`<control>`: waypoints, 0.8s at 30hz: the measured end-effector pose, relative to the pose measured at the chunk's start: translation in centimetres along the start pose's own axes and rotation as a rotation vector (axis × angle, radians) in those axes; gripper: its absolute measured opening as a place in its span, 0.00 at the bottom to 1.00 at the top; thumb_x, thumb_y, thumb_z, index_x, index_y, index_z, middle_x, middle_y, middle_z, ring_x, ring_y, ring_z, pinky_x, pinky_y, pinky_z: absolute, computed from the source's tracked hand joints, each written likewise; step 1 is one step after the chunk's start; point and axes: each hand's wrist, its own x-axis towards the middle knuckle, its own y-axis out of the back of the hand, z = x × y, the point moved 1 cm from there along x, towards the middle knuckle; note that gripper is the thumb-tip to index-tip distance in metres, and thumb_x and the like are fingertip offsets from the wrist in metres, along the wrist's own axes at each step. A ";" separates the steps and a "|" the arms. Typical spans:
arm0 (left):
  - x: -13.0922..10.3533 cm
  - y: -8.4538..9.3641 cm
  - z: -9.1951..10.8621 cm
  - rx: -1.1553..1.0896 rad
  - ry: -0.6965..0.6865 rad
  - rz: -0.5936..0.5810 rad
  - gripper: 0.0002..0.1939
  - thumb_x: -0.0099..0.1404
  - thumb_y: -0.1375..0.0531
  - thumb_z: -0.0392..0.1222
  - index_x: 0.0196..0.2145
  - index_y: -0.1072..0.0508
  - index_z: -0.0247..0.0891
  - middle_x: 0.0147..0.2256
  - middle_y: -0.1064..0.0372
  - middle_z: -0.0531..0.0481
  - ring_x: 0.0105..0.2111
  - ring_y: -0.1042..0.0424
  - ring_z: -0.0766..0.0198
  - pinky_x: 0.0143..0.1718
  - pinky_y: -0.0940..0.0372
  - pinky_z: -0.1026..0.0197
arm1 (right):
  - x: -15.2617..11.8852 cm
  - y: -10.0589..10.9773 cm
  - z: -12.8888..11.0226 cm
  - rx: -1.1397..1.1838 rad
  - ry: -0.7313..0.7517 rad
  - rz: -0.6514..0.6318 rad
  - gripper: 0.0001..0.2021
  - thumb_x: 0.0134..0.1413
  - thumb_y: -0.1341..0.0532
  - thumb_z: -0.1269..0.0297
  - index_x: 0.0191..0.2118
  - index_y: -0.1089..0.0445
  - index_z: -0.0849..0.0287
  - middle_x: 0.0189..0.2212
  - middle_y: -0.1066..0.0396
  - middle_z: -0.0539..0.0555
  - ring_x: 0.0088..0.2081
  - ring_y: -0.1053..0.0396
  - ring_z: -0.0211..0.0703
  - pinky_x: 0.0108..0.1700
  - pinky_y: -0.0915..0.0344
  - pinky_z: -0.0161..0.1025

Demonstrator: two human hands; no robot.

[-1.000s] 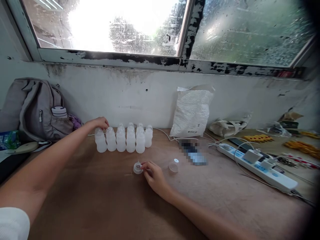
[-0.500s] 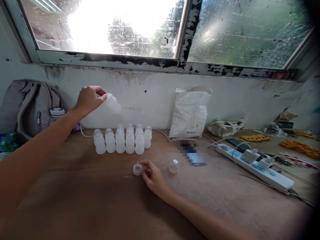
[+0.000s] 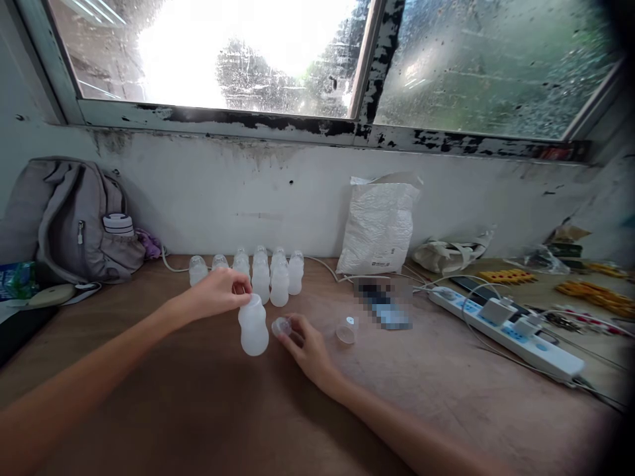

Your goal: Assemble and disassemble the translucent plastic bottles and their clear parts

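Observation:
My left hand (image 3: 223, 291) is closed on the rim of a frosted white baby bottle (image 3: 254, 332), which has no cap and stands nearly upright at the table's middle. Just to its right, my right hand (image 3: 308, 349) pinches a small translucent bottle collar (image 3: 281, 326), tilted towards the bottle but apart from it. A clear dome cap (image 3: 346, 332) lies on the table to the right of that hand. Behind my left hand stand several capped bottles (image 3: 280, 284) in a row, some partly hidden by it.
A grey backpack (image 3: 74, 218) sits at the far left. Against the wall leans a white padded bag (image 3: 376, 228). A blurred-out flat object (image 3: 384, 307) lies before it. On the right, a white power strip (image 3: 510, 334) trails cables over the wooden table (image 3: 436, 396).
My left hand has brought the bottle down from in front of the wall to the table's middle, beside my right hand. The collar, flat on the table before, is now tilted up in my right fingers.

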 end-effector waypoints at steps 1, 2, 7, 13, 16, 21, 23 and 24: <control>0.1 -0.9 -0.3 -0.039 -0.008 -0.018 0.09 0.51 0.46 0.43 0.24 0.28 0.38 0.22 0.31 0.53 0.24 0.33 0.65 0.23 0.42 0.67 | 0.0 0.2 -0.1 0.077 -0.007 0.058 0.13 0.51 0.45 0.63 0.44 0.41 0.58 0.40 0.34 0.55 0.42 0.35 0.42 0.45 0.38 0.42; 0.1 -1.7 -0.6 -0.079 -0.014 -0.030 0.09 0.51 0.46 0.43 0.24 0.28 0.38 0.23 0.31 0.52 0.24 0.33 0.65 0.23 0.42 0.66 | -0.1 0.3 -0.3 0.146 -0.010 0.118 0.14 0.52 0.45 0.62 0.45 0.42 0.57 0.41 0.35 0.55 0.42 0.35 0.42 0.45 0.38 0.41; 0.7 -5.4 -1.1 -0.221 -0.022 -0.001 0.08 0.52 0.46 0.43 0.26 0.29 0.37 0.24 0.32 0.52 0.25 0.34 0.64 0.25 0.42 0.65 | -0.7 0.5 -1.3 0.309 0.035 0.235 0.16 0.53 0.46 0.62 0.47 0.45 0.55 0.42 0.37 0.55 0.43 0.36 0.41 0.45 0.37 0.40; 0.2 -9.3 0.6 -0.549 -0.006 0.125 0.08 0.56 0.48 0.44 0.29 0.33 0.37 0.25 0.36 0.52 0.26 0.38 0.65 0.27 0.43 0.65 | -1.1 0.3 -2.1 0.316 0.053 0.176 0.16 0.52 0.46 0.63 0.48 0.44 0.54 0.40 0.37 0.55 0.39 0.35 0.40 0.39 0.34 0.38; -0.6 -11.5 0.9 -0.829 0.006 0.139 0.13 0.62 0.55 0.48 0.31 0.36 0.38 0.27 0.38 0.52 0.27 0.39 0.66 0.28 0.44 0.64 | -1.0 0.6 -2.0 0.275 0.055 0.191 0.15 0.52 0.45 0.63 0.46 0.43 0.55 0.40 0.37 0.55 0.40 0.36 0.41 0.39 0.35 0.38; -1.5 -13.6 0.3 -0.988 -0.123 0.038 0.14 0.59 0.48 0.50 0.39 0.39 0.41 0.35 0.38 0.51 0.33 0.38 0.64 0.34 0.43 0.62 | -0.8 1.2 -1.7 0.227 0.060 0.183 0.14 0.51 0.44 0.64 0.45 0.41 0.55 0.39 0.36 0.54 0.40 0.36 0.41 0.40 0.36 0.37; -1.5 -13.9 -0.2 -0.938 -0.171 -0.001 0.23 0.52 0.40 0.46 0.44 0.42 0.43 0.40 0.38 0.50 0.38 0.38 0.61 0.38 0.42 0.60 | -0.7 1.4 -1.8 0.212 0.070 0.172 0.14 0.51 0.44 0.64 0.45 0.41 0.55 0.39 0.36 0.54 0.39 0.36 0.41 0.40 0.36 0.38; -1.5 -14.0 -0.4 -0.904 -0.178 -0.004 0.27 0.49 0.37 0.43 0.45 0.43 0.44 0.42 0.38 0.49 0.40 0.38 0.59 0.39 0.42 0.59 | -0.6 1.5 -1.9 0.200 0.073 0.166 0.14 0.51 0.44 0.64 0.45 0.41 0.55 0.39 0.36 0.54 0.39 0.35 0.41 0.41 0.36 0.39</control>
